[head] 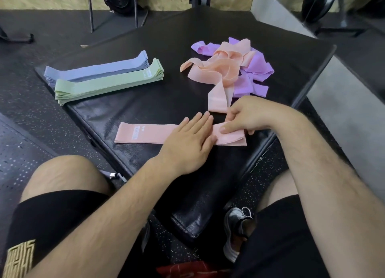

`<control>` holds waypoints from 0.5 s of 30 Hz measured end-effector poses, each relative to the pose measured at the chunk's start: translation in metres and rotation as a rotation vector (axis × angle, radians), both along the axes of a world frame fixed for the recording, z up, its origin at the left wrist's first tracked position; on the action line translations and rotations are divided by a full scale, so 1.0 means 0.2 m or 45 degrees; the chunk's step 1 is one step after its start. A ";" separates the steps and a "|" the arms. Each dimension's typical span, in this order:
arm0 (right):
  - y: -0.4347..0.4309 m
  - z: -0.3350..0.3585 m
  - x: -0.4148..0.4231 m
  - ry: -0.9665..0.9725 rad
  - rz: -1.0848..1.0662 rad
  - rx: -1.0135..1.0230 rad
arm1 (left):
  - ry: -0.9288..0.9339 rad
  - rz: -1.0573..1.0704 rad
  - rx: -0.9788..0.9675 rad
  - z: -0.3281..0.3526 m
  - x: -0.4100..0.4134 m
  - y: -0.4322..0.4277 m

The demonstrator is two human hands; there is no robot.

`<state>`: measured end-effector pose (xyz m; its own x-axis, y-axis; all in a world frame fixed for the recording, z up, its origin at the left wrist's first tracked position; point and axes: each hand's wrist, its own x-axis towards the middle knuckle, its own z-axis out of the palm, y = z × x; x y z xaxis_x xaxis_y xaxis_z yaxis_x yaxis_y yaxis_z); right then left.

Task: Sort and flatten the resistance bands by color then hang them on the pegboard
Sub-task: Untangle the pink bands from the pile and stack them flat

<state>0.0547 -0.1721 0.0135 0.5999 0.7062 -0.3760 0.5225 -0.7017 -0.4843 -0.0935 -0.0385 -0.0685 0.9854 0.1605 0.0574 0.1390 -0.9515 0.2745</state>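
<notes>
Left hand (191, 138) and right hand (248, 117) work one pink band (145, 133) at the near edge of the bench (158, 90).
The left hand lies flat with straight fingers, pressing the band's middle; the right hand, fingers curled, pinches its right end. Toward the far right corner sits a tangled pile of pink and purple bands (227, 67), one pink strip trailing to just beside the right hand. Along the left edge lie two flattened stacks, the green stack (108, 82) touching the blue stack (95, 68) behind it.
</notes>
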 end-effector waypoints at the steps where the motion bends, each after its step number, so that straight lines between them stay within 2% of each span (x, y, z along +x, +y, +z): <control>1: -0.02 0.00 0.01 0.013 -0.008 0.009 | 0.001 0.000 0.006 0.00 0.00 0.00; 7: -0.15 -0.01 0.04 0.137 -0.071 0.079 | 0.033 0.013 -0.005 0.00 0.02 0.00; 15: -0.22 -0.08 0.01 0.130 -0.099 0.278 | -0.028 0.008 -0.046 0.02 0.00 -0.02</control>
<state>0.0572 -0.2158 -0.0021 0.6222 0.7307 -0.2810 0.4120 -0.6108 -0.6761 -0.0932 -0.0426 -0.0638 0.9829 0.1693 0.0728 0.1388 -0.9400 0.3117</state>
